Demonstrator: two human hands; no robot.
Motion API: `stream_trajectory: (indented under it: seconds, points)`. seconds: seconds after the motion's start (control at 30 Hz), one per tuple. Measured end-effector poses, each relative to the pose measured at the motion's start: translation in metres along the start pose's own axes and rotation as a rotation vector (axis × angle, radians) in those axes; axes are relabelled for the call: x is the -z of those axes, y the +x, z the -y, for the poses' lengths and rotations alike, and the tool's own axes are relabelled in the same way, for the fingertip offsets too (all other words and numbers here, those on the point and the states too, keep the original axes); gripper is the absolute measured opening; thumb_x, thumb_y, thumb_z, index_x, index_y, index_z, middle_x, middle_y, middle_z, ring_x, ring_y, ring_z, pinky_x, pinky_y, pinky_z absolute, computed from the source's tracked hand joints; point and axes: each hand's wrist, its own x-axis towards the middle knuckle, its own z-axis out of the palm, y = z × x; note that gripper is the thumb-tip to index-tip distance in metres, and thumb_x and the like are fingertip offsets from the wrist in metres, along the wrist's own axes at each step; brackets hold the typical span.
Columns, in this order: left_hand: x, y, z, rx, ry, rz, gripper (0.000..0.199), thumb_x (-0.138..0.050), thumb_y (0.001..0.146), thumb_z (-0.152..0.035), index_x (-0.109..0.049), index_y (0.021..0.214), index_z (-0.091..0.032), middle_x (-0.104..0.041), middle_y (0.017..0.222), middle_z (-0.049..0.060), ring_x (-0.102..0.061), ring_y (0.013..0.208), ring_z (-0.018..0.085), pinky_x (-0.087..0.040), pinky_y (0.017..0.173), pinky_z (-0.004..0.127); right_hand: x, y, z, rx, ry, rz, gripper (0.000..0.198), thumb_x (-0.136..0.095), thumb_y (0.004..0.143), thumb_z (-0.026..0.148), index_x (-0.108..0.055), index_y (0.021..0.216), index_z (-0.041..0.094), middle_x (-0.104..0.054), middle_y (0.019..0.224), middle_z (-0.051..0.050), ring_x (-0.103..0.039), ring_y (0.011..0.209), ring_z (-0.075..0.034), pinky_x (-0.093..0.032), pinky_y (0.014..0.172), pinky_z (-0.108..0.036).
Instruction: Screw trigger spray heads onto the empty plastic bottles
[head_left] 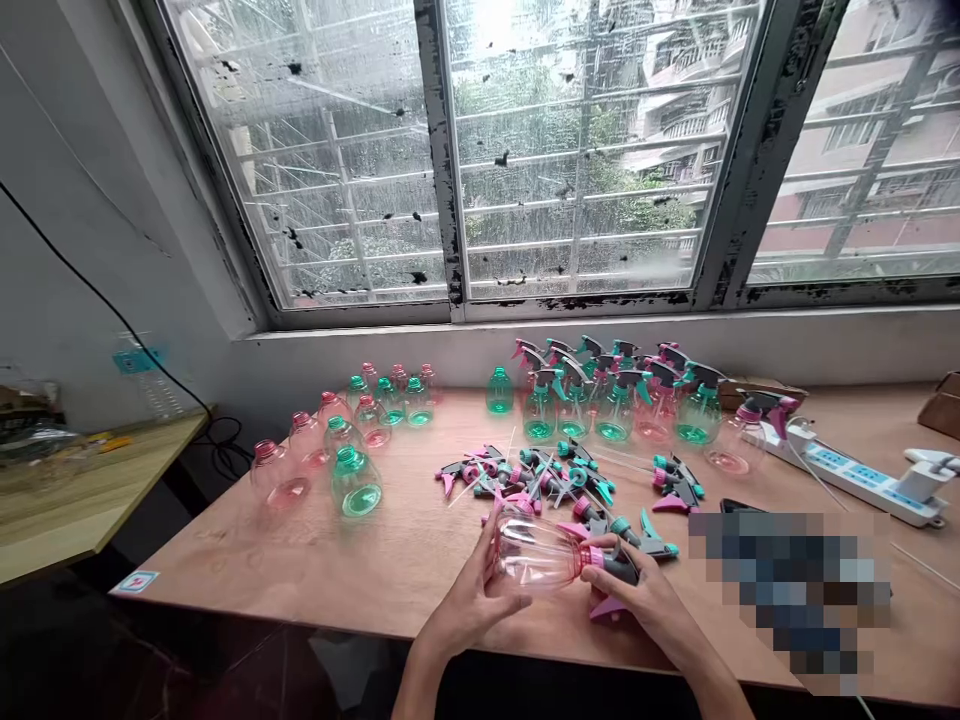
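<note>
A clear pink spray bottle (536, 553) lies on its side in the air above the table's front edge, neck toward the right. My left hand (466, 606) is wrapped round its base end. At the neck, my right hand (646, 592) grips a pink and grey spray head (616, 566), its pink trigger hanging below. Whether the head is fully seated on the neck I cannot tell. Just beyond my hands is a pile of loose pink, green and grey spray heads (536, 478) with thin tubes.
Bottles without heads, such as a green bottle (357, 485), stand at the left. Several bottles fitted with heads, including a green one (698, 418), stand by the window wall. A white power strip (855, 470) and a blurred-out object (799, 590) lie at the right of the wooden table (247, 560).
</note>
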Motion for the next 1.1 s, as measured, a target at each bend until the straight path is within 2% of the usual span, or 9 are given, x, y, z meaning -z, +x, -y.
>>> stream_trajectory:
  seconds: [0.1, 0.27, 0.43, 0.53, 0.63, 0.77, 0.87, 1.0, 1.1]
  points:
    - [-0.003, 0.0, 0.0, -0.001, 0.009, -0.021, 0.111, -0.087, 0.076, -0.028, -0.015, 0.16, -0.036, -0.026, 0.168, 0.008, -0.029, 0.152, 0.033, -0.022, 0.126, 0.049, -0.001, -0.001, 0.002, 0.004, -0.002, -0.013, 0.04, -0.079, 0.081, 0.047, -0.063, 0.105, 0.019, -0.069, 0.063, 0.004, -0.064, 0.054, -0.015, -0.049, 0.049, -0.023]
    - [-0.012, 0.007, 0.005, -0.007, 0.013, -0.076, 0.101, -0.078, 0.085, -0.039, -0.014, 0.161, -0.029, -0.036, 0.164, 0.012, -0.034, 0.151, 0.033, -0.023, 0.126, 0.05, -0.004, 0.001, 0.0, 0.005, 0.018, -0.031, 0.044, -0.079, 0.08, 0.051, -0.061, 0.104, 0.018, -0.069, 0.061, 0.003, -0.064, 0.051, -0.015, -0.049, 0.045, -0.022]
    - [-0.01, 0.008, 0.012, -0.007, 0.03, -0.106, 0.113, -0.087, 0.075, -0.033, -0.015, 0.161, -0.031, -0.035, 0.163, 0.012, -0.041, 0.145, 0.034, -0.032, 0.122, 0.048, -0.004, 0.003, -0.003, -0.005, 0.034, -0.057, 0.047, -0.078, 0.08, 0.052, -0.06, 0.107, 0.018, -0.071, 0.06, 0.002, -0.064, 0.05, -0.014, -0.047, 0.045, -0.02]
    - [-0.009, 0.006, 0.011, 0.002, 0.056, -0.127, 0.112, -0.087, 0.075, -0.032, -0.016, 0.161, -0.032, -0.035, 0.163, 0.013, -0.048, 0.138, 0.034, -0.033, 0.12, 0.049, -0.004, 0.001, -0.002, -0.012, 0.054, -0.064, 0.048, -0.078, 0.08, 0.052, -0.06, 0.107, 0.017, -0.071, 0.06, 0.002, -0.065, 0.05, -0.014, -0.047, 0.045, -0.02]
    - [-0.01, 0.006, 0.01, 0.006, 0.064, -0.127, 0.111, -0.087, 0.075, -0.035, -0.016, 0.161, -0.033, -0.038, 0.161, 0.012, -0.045, 0.14, 0.034, -0.03, 0.121, 0.049, -0.004, 0.0, -0.003, -0.013, 0.063, -0.054, 0.048, -0.079, 0.079, 0.052, -0.06, 0.106, 0.018, -0.071, 0.06, 0.003, -0.064, 0.05, -0.014, -0.048, 0.045, -0.02]
    - [-0.011, 0.008, 0.009, 0.0, 0.058, -0.112, 0.102, -0.082, 0.08, -0.041, -0.021, 0.16, -0.028, -0.049, 0.153, 0.014, -0.042, 0.144, 0.034, -0.028, 0.123, 0.049, -0.004, 0.003, -0.007, -0.003, 0.053, -0.043, 0.046, -0.079, 0.079, 0.053, -0.06, 0.103, 0.018, -0.071, 0.06, 0.002, -0.065, 0.05, -0.015, -0.047, 0.044, -0.02]
    - [-0.01, 0.007, 0.01, -0.016, 0.054, -0.111, 0.104, -0.085, 0.078, -0.037, -0.021, 0.16, -0.031, -0.04, 0.161, 0.011, -0.038, 0.147, 0.032, -0.024, 0.125, 0.047, -0.003, 0.006, -0.011, 0.007, 0.076, -0.052, 0.045, -0.08, 0.078, 0.053, -0.061, 0.101, 0.018, -0.071, 0.059, 0.002, -0.065, 0.049, -0.016, -0.048, 0.043, -0.021]
    - [-0.009, 0.005, 0.013, -0.017, 0.053, -0.126, 0.106, -0.086, 0.076, -0.035, -0.02, 0.159, -0.038, -0.02, 0.17, 0.007, -0.042, 0.144, 0.034, -0.029, 0.122, 0.048, -0.003, 0.008, -0.015, 0.024, 0.099, -0.077, 0.048, -0.081, 0.077, 0.053, -0.061, 0.101, 0.018, -0.071, 0.057, 0.002, -0.063, 0.046, -0.015, -0.048, 0.042, -0.021]
    - [-0.007, 0.006, 0.015, -0.011, 0.029, -0.117, 0.107, -0.086, 0.076, -0.039, -0.018, 0.16, -0.037, -0.023, 0.169, 0.008, -0.042, 0.145, 0.034, -0.03, 0.122, 0.047, -0.003, 0.009, -0.015, 0.023, 0.092, -0.075, 0.047, -0.081, 0.077, 0.053, -0.062, 0.101, 0.017, -0.07, 0.057, 0.002, -0.062, 0.046, -0.013, -0.048, 0.043, -0.021]
